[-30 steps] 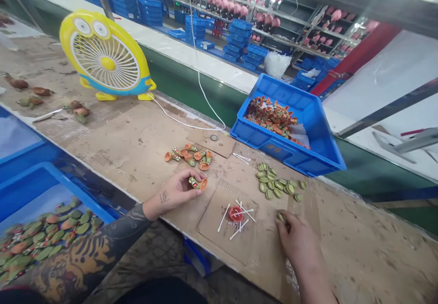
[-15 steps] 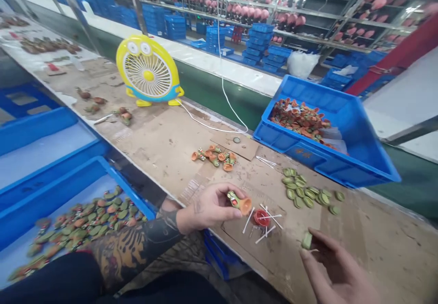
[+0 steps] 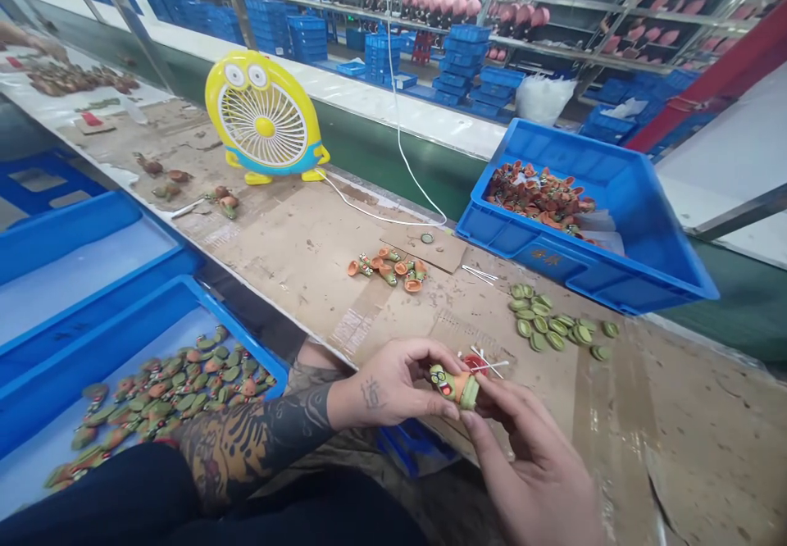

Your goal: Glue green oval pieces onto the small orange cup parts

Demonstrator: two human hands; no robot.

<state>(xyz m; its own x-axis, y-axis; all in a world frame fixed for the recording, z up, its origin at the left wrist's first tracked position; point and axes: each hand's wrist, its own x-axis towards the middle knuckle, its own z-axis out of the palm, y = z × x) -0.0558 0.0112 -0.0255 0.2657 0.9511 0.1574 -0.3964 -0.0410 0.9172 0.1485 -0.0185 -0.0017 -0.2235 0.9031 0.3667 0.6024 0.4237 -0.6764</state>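
My left hand (image 3: pixel 399 382) pinches a small green-and-orange figurine (image 3: pixel 446 383) with a painted face, white eyes and a red mouth. From the other side, my right hand (image 3: pixel 522 448) holds a green oval cap (image 3: pixel 470 393) against the figurine's orange open end. Just behind the fingers, a red paint pot (image 3: pixel 475 363) with white cotton swabs (image 3: pixel 493 364) is partly hidden. Several similar figurines (image 3: pixel 387 270) with orange hollow ends lie further back on the cardboard. To the right, loose green oval caps (image 3: pixel 557 322) are spread in a group.
A blue bin (image 3: pixel 584 259) of orange parts stands at the back right. Left of it is a yellow fan (image 3: pixel 264 126) with a white cord. Below on the left, a blue crate (image 3: pixel 197 296) holds many green pieces. A co-worker's hand (image 3: pixel 46 44) shows at the far left.
My right hand has come in from the right with the green cap, which now meets the figurine's orange end. The figurine has turned slightly in my left hand. A co-worker's hand has appeared far left.
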